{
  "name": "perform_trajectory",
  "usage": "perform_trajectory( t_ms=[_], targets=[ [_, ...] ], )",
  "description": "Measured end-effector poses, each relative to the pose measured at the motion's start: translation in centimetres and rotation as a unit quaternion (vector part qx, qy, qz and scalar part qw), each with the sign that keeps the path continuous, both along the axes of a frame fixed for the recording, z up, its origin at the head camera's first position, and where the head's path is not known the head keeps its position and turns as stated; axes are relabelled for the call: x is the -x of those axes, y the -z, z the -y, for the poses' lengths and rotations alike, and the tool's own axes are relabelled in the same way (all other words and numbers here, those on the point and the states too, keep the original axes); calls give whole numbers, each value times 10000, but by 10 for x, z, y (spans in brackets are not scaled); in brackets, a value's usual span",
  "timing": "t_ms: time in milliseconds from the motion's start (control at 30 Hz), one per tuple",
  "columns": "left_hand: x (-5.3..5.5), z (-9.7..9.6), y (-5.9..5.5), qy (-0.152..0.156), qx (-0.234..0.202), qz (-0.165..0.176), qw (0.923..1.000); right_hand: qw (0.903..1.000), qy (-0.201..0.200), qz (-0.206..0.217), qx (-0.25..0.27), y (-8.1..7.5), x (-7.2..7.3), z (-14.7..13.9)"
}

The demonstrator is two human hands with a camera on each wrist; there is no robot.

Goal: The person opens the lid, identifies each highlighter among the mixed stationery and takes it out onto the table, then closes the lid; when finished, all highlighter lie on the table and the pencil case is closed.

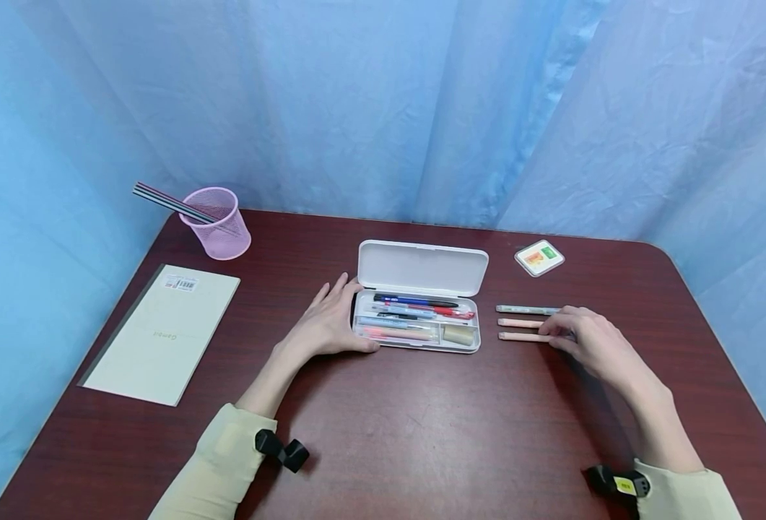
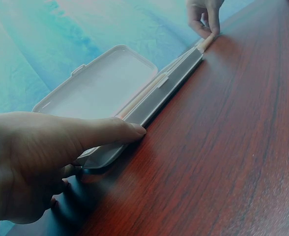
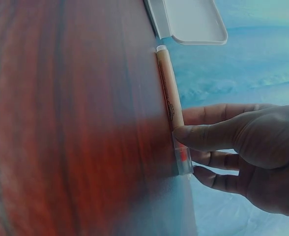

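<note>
A white pencil case lies with its lid raised, holding several pens and a tan eraser. My left hand grips its left end, the thumb along the front edge and the fingers behind. To the right of the case, a grey-blue pen and two beige pens lie side by side. My right hand pinches the nearest beige pen at its right end, beside the middle pen. In the right wrist view, the thumb presses by its clear cap, which shows a red tip inside.
At the back left stands a pink mesh pen cup with several thin sticks leaning out. A cream notebook lies at the left. A small white card-like pack lies behind the pens. Blue curtains border the table.
</note>
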State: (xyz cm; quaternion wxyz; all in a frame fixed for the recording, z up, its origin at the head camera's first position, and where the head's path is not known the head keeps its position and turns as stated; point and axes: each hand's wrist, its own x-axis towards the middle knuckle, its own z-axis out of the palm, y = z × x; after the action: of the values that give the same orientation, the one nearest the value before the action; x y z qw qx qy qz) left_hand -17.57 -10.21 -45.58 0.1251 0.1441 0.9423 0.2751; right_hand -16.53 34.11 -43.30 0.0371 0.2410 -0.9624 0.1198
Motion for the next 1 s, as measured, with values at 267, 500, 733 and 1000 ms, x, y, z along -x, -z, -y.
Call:
perform_trajectory(
  t_ms=[267, 500, 733, 1000],
  targets=[
    [-1, 0, -1, 5, 32, 1, 10000, 9999, 59, 137, 7, -1, -1, 0],
    [-1, 0, -1, -4, 29, -2, 10000, 9996, 110, 244, -1, -3, -1, 1],
    [0, 0, 0, 10, 29, -14, 10000, 9997, 106, 225, -10, -3, -1, 0],
    [0, 1, 0, 11, 76, -18, 10000, 9998, 101, 195, 3, -5, -2, 0]
  ],
)
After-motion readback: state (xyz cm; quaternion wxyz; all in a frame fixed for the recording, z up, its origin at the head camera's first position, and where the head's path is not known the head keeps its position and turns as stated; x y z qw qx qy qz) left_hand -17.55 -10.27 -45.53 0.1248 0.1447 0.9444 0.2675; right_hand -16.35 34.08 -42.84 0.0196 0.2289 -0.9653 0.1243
